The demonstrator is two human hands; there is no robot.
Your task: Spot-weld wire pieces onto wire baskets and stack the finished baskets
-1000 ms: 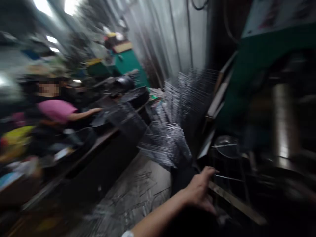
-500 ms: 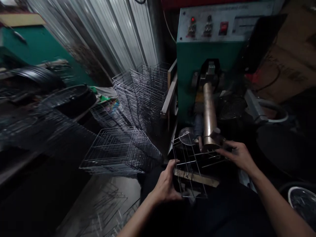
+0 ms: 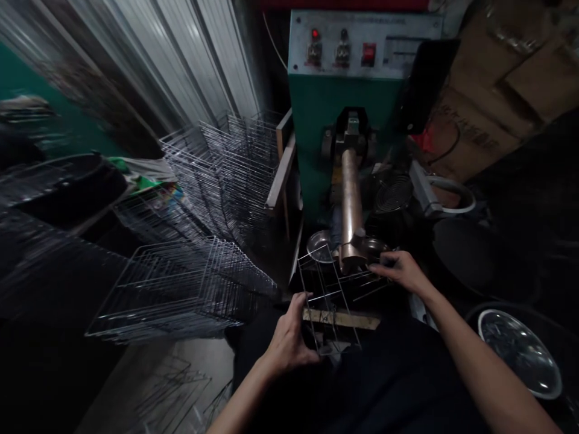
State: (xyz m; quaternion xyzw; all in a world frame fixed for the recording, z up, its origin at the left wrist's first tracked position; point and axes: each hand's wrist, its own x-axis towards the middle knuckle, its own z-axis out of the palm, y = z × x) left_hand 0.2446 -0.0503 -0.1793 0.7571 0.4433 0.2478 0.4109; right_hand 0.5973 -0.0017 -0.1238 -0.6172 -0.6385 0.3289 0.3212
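Note:
My left hand [image 3: 289,337] grips the near left side of a welded steel wire rack [image 3: 328,298]. My right hand [image 3: 400,271] holds the rack's far right wires, close to the foot of a copper welding electrode [image 3: 350,205]. That electrode belongs to a green spot-welding machine [image 3: 344,102], and the rack's upper end sits just below it. A wooden strip [image 3: 341,319] runs beneath the rack. The rack's lowest part is hidden in shadow.
Stacks of wire racks [image 3: 181,289] fill the left, with more [image 3: 221,175] behind them, against a corrugated metal wall [image 3: 158,60]. A steel bowl [image 3: 520,352] sits at lower right. Cardboard boxes [image 3: 479,120] stand upper right. Wire scraps [image 3: 172,386] lie on the floor.
My view has swung right from the aisle and a co-worker to the welding machine. Both hands, with my left hand formerly open, now hold the wire rack beneath the electrode.

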